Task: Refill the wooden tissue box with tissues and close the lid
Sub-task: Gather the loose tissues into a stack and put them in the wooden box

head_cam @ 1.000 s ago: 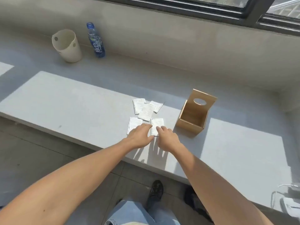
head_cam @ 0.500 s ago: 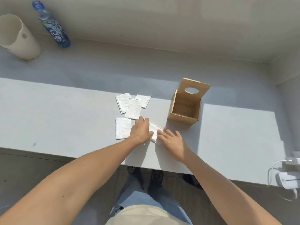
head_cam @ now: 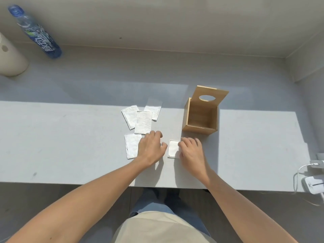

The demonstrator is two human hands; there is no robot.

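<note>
Two hands down, left hand (head_cam: 151, 148) flat half-hiding tissue (head_cam: 131, 148), right hand (head_cam: 191, 151) grip on folded tissue (head_cam: 173, 149) unclear

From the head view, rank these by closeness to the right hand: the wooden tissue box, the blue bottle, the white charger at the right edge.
From the right hand:
1. wooden tissue box, just beyond the fingers, lid open.
2. white charger, far right at the ledge's near edge.
3. blue bottle, far back left by the wall.
</note>
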